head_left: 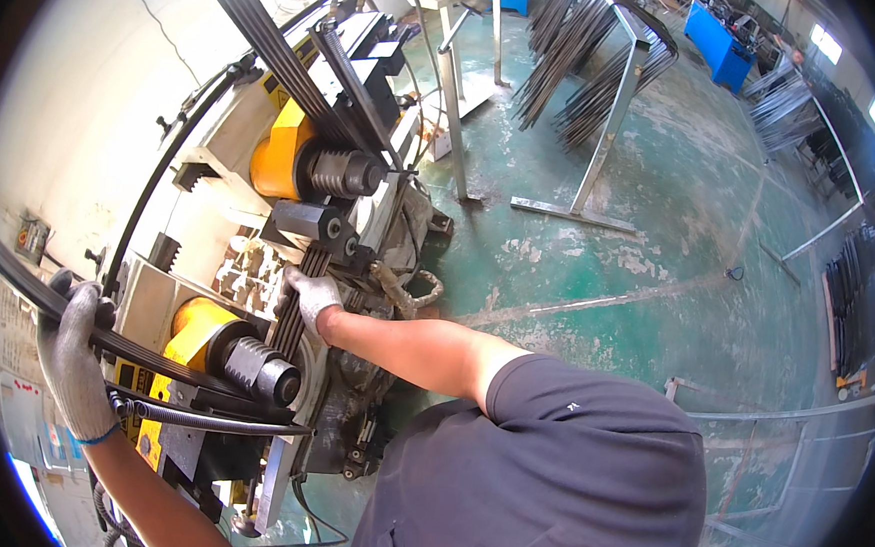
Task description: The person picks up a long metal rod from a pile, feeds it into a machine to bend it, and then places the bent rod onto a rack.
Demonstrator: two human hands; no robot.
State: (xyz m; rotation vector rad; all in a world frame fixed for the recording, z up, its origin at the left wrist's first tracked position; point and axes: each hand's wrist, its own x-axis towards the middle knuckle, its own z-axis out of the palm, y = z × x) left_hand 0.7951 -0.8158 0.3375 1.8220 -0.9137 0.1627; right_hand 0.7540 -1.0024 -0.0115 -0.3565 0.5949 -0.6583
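A bundle of several dark metal bars point(173, 366) runs in from the left rim to the nearer grooved roller of a machine. My left hand point(78, 357), in a grey work glove, is wrapped round these bars. In the middle of the machine, dark bars point(290, 330) pass between its two grooved rollers. My right hand point(314, 298), also gloved, is closed on them; its fingertips are partly hidden. Another length of bars point(280, 58) slants up from the far roller point(343, 173) to the top edge. The near roller point(263, 371) sits beside a yellow housing point(199, 331).
A dark block with round bolts point(315, 228) stands just beyond my right hand. Black hoses point(153, 181) curve along the machine's wall side. On the green floor, a metal rack point(606, 133) bears hanging rods. Blue equipment point(717, 45) stands far right.
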